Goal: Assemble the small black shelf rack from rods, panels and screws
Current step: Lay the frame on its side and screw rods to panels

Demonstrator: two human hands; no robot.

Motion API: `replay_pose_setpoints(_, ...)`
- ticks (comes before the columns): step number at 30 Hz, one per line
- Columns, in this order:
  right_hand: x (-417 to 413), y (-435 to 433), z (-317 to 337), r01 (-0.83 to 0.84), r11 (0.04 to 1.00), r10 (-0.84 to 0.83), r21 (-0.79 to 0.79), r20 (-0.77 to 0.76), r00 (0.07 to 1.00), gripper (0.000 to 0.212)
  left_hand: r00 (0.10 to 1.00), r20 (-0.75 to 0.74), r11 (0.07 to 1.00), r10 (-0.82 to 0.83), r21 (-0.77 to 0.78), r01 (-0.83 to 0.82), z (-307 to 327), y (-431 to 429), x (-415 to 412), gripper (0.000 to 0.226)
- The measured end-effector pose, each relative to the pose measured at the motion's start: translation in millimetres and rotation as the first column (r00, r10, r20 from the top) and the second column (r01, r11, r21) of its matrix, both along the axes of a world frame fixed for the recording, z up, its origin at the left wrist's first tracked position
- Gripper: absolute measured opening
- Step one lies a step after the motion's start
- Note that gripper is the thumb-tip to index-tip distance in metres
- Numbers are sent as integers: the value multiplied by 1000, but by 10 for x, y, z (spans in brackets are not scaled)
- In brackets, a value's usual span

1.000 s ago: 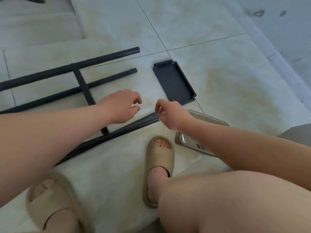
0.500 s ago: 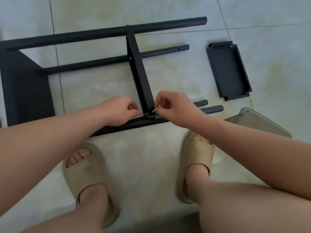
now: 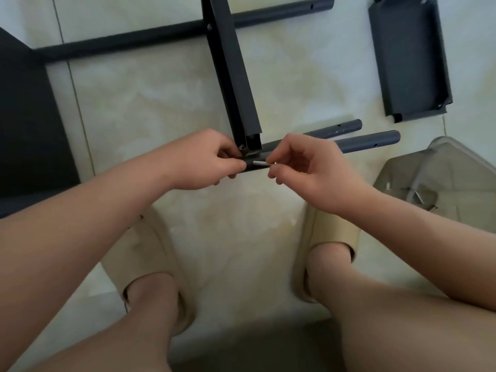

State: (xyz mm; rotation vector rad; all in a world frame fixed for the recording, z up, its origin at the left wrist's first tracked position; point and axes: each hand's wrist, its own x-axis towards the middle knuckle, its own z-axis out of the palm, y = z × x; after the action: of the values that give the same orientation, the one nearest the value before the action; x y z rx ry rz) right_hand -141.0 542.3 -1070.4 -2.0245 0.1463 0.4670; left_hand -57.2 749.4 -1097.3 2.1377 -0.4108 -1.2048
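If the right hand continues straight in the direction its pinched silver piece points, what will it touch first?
Probably the black rod: the small silver piece pinched by the right hand points left at it, just short of the left hand. Depth is unclear; they may be touching.

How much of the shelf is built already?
Partly. The middle panel looks screwed to the far rod. The left hand holds the near rod at that panel's corner; the right hand pinches a silver piece there. One loose panel waits on the floor.

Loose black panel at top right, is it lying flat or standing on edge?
Lying flat: the loose panel rests on the floor, raised edges up.
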Motion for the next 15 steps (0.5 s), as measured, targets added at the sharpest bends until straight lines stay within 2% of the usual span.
replay_pose_setpoints(15, -111, -24, 40, -151, 981, 173, -119, 207, 963, 5, 991, -91, 993, 98, -53, -103, 100, 27, 19, 6)
